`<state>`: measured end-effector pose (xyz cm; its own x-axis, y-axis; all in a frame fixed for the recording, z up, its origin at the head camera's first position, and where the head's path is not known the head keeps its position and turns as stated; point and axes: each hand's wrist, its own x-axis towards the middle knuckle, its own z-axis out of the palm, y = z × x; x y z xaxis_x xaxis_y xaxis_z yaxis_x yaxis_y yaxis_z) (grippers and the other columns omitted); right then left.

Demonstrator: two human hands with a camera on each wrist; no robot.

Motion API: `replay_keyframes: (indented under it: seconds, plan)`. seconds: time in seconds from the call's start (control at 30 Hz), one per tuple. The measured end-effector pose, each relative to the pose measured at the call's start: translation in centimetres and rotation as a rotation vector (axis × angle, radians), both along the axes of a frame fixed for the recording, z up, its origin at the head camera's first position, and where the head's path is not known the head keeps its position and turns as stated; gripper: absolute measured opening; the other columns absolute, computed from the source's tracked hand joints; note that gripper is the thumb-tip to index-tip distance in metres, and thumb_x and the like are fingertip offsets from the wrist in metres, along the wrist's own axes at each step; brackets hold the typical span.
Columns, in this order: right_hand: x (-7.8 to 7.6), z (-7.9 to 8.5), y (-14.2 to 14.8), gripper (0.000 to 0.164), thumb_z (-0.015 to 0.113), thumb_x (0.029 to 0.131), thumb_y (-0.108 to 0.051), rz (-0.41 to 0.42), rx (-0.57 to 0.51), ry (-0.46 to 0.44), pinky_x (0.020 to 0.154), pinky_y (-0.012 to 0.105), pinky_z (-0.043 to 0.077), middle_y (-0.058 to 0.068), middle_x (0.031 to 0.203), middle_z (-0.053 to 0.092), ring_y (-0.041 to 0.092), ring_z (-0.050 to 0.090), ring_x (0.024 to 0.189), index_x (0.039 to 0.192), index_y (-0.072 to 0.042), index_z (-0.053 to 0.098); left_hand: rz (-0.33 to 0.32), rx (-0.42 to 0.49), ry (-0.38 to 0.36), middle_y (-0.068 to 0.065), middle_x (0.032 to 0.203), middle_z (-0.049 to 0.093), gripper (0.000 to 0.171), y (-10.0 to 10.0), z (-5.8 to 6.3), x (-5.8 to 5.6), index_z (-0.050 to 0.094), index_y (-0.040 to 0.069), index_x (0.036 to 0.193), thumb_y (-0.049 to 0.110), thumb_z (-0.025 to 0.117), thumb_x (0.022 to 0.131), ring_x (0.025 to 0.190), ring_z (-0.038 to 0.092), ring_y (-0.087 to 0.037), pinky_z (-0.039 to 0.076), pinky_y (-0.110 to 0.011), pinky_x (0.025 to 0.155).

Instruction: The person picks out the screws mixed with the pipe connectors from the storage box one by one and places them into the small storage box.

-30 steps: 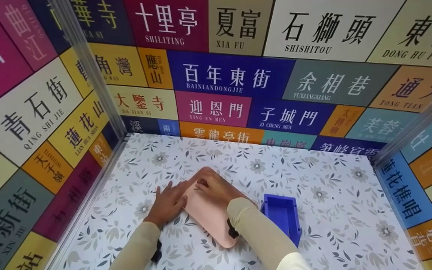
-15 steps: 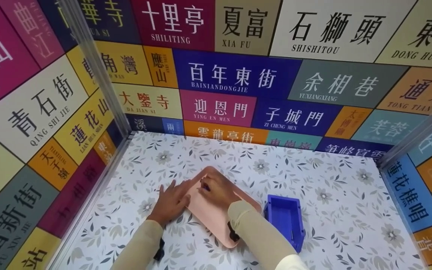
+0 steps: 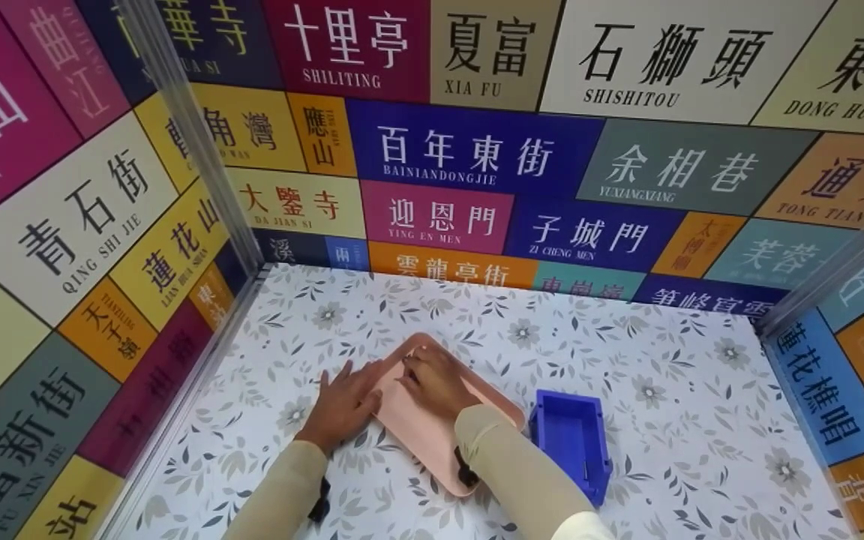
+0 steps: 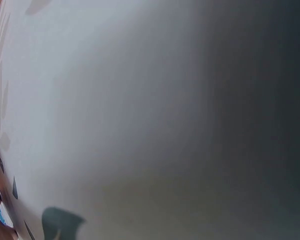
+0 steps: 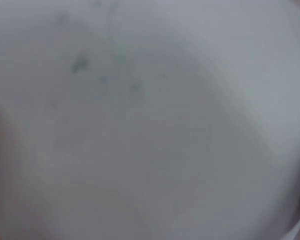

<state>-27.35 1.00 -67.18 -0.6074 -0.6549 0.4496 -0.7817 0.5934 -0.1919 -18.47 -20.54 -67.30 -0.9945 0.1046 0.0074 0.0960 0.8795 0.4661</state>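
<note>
The pink tray lies under the right hand, long axis slanting far-left to near-right. The left hand rests outstretched at its left edge; whether the curled right fingers grip anything, I cannot tell.

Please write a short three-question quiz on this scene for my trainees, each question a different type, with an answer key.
1. Multiple choice: What colour is the box to the right of the pink tray in the head view?
A) green
B) blue
C) yellow

2. True or false: The left hand is at the pink tray, away from the box.

3. Fill in the missing word: In the head view, the ____ hand is over the pink tray with its fingers curled.

Key:
1. B, blue.
2. True; it lies with fingers spread at the tray's edge.
3. Right; whether the right hand holds anything is unclear.
</note>
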Motion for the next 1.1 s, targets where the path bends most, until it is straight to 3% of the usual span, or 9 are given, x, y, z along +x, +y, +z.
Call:
replay_keyframes:
  seconds: [0.1, 0.4, 0.63, 0.9, 1.0, 1.1]
  plan:
    - [0.0, 0.0, 0.1, 0.011, 0.076, 0.091, -0.023, 0.007, -0.014, 0.0, 0.087, 0.037, 0.053, 0.001, 0.092, 0.068, 0.022, 0.065, 0.089, 0.086, -0.013, 0.074, -0.01, 0.003, 0.016, 0.016, 0.164, 0.037, 0.058, -0.1, -0.1, 0.0, 0.025, 0.046, 0.16, 0.056, 0.04, 0.105, 0.157, 0.024, -0.033, 0.005, -0.071, 0.123]
    - [-0.1, 0.8, 0.3, 0.008, 0.071, 0.094, -0.019, 0.022, -0.078, -0.156, 0.092, 0.035, 0.051, 0.001, 0.101, 0.065, 0.02, 0.061, 0.096, 0.09, -0.012, 0.072, -0.029, 0.017, 0.025, 0.017, 0.164, 0.036, 0.058, 0.1, -0.1, -0.1, 0.017, 0.056, 0.158, 0.06, 0.039, 0.104, 0.157, 0.023, -0.038, 0.001, -0.075, 0.12]
    - [0.0, 1.2, 0.4, 0.006, 0.071, 0.093, -0.015, 0.044, -0.135, -0.128, 0.09, 0.033, 0.05, 0.001, 0.098, 0.065, 0.019, 0.059, 0.096, 0.089, -0.01, 0.073, -0.036, 0.021, 0.021, 0.018, 0.165, 0.034, 0.059, 0.1, 0.2, -0.2, 0.015, 0.056, 0.158, 0.061, 0.038, 0.104, 0.157, 0.021, -0.037, 0.0, -0.075, 0.12]
    - [0.3, 2.0, 0.5, 0.005, 0.074, 0.092, -0.012, 0.048, -0.226, -0.183, 0.082, 0.029, 0.053, 0.001, 0.094, 0.063, 0.016, 0.058, 0.09, 0.087, -0.011, 0.072, -0.037, 0.01, 0.039, 0.015, 0.164, 0.037, 0.057, 0.0, -0.2, -0.2, 0.018, 0.054, 0.159, 0.061, 0.036, 0.104, 0.156, 0.024, -0.039, 0.002, -0.075, 0.12]
    - [0.5, 2.6, 0.5, 0.006, 0.073, 0.094, -0.014, 0.046, -0.244, -0.246, 0.079, 0.026, 0.052, 0.0, 0.094, 0.062, 0.013, 0.057, 0.089, 0.089, -0.012, 0.07, -0.032, -0.005, 0.043, 0.014, 0.164, 0.037, 0.058, -0.1, -0.3, -0.1, 0.022, 0.05, 0.16, 0.06, 0.036, 0.105, 0.156, 0.025, -0.038, 0.004, -0.074, 0.121]
    - [0.7, 3.0, 0.8, 0.005, 0.07, 0.097, -0.017, 0.053, -0.267, -0.379, 0.08, 0.023, 0.051, -0.002, 0.095, 0.06, 0.01, 0.056, 0.09, 0.094, -0.013, 0.069, -0.016, -0.018, 0.027, 0.014, 0.164, 0.037, 0.059, -0.1, -0.4, -0.1, 0.024, 0.047, 0.16, 0.06, 0.037, 0.104, 0.157, 0.025, -0.034, 0.005, -0.072, 0.122]
